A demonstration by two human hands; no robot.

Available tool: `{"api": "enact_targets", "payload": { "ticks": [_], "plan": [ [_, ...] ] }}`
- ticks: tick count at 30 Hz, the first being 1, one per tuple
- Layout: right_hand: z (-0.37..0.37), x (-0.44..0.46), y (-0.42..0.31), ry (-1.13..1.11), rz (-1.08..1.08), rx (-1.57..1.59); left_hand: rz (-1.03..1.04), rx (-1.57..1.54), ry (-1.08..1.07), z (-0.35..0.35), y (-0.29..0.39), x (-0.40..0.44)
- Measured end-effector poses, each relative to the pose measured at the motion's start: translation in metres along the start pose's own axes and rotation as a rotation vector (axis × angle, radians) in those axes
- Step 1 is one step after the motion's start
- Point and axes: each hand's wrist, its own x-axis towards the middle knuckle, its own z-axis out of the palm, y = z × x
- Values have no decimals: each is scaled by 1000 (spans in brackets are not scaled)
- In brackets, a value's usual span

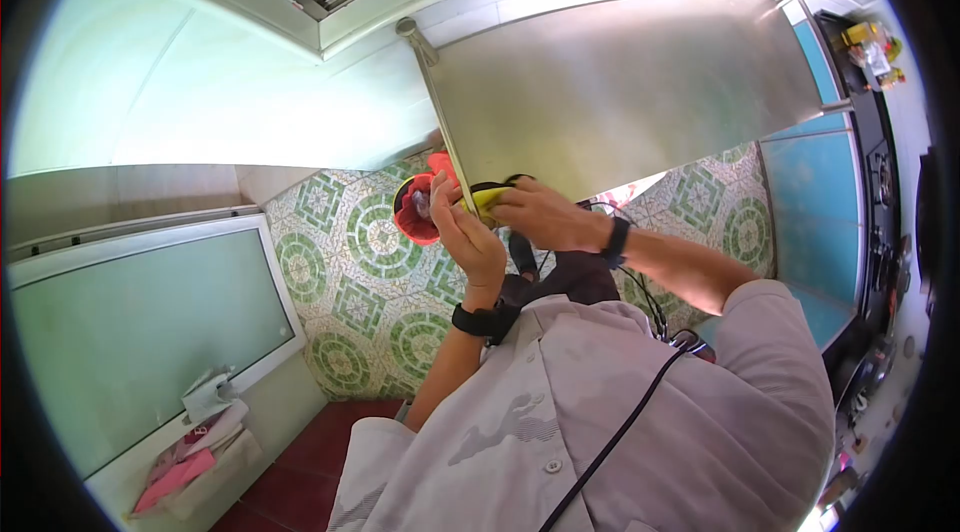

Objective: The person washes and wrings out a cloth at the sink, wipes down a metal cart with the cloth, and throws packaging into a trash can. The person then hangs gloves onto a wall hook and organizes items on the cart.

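Observation:
A yellow cloth (484,201), with a dark edge, lies against the near end of a metal rail at the side of a steel table (620,82). My right hand (550,215), with a black band on its wrist, is closed on the cloth from the right. From the left, my left hand (470,240) is raised to the same rail end, its fingers bent against the cloth; the inside of its grip is partly hidden. Just beyond my left fingers, a bin (416,237) with a red bag liner stands on the floor.
Green and white patterned tiles (385,232) cover the floor. To the left stands a white-framed glass panel (150,322), with pink and white cloths or bags (195,457) below it. A black counter edge (875,192) with blue doors (815,222) runs along the right. A cable crosses my shirt.

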Motion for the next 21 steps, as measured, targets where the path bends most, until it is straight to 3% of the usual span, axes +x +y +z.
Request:
{"api": "enact_targets", "payload": {
  "ticks": [1, 3, 5, 7, 8, 11, 12, 15, 17, 18, 20, 21],
  "plan": [
    [4, -26, -1, -6, -97, -663, -3, -7, -12, -1, -1, 0],
    [38, -95, 2, -30, -346, -1641, 23, 50, -57, -5, -6, 2],
    [120, -172, 39, -191, -227, -1279, 29, -10, -50, -1, -10, 0],
    [169, -195, 53, -328, 36, -592, 6, -57, -37, 1, -7, 0],
    [190, -197, 50, -320, 158, -688, 79, -51, -21, 2, -6, 3],
    [73, -73, 39, -352, 719, 525, -22, -144, -11, 3, 0, 1],
    [42, -28, 24, -517, 586, 634, 25, -103, -3, 3, -2, 2],
    [-27, 34, 1, 5, 174, 1132, -28, -77, -46, -1, -3, 2],
    [9, 32, 9, 167, 331, 1179, -56, -75, -37, -6, -10, 0],
    [45, 20, 14, 23, 651, 1822, -41, -36, -52, -7, -9, -1],
    [117, -15, 60, 101, 589, 1047, -11, 2, -19, -2, -5, -2],
    [148, -37, 89, 28, 796, 952, -7, -6, -3, 2, -1, -1]
  ]
}}
